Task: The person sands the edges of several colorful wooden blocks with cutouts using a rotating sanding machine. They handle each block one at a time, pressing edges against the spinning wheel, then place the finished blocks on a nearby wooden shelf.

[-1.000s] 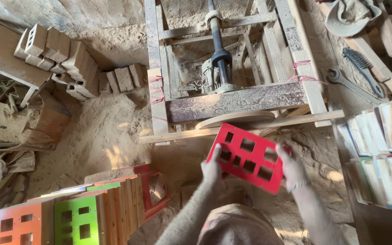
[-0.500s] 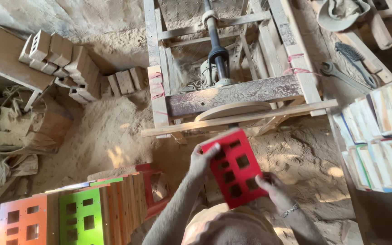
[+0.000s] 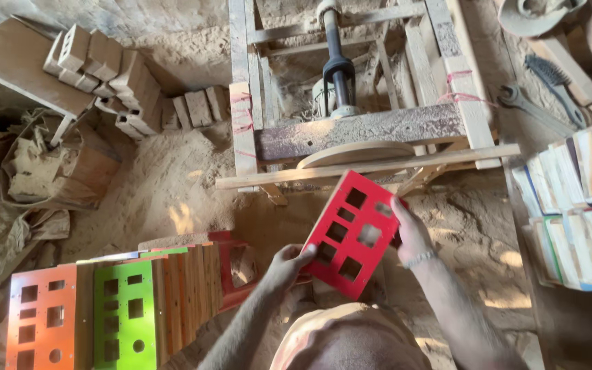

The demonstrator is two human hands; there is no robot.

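I hold a red flat panel (image 3: 351, 233) with several square cut-outs in both hands, tilted, in front of a wooden machine frame. My left hand (image 3: 286, 266) grips its lower left corner. My right hand (image 3: 411, 231), with a bracelet at the wrist, holds its right edge. The panel hangs above sawdust-covered ground, just below a long wooden slat (image 3: 371, 168) on the frame.
A wooden frame with a black motor spindle (image 3: 337, 72) stands ahead. Orange (image 3: 39, 318) and green (image 3: 125, 318) cut-out panels lean in a row at lower left. Wood blocks (image 3: 104, 68) pile at upper left. Coloured boards (image 3: 577, 205) stack on the right, near a wrench (image 3: 525, 106).
The red panel has turned and come lower and left toward me. My left hand shifted to its lower corner, my right hand to its right edge.
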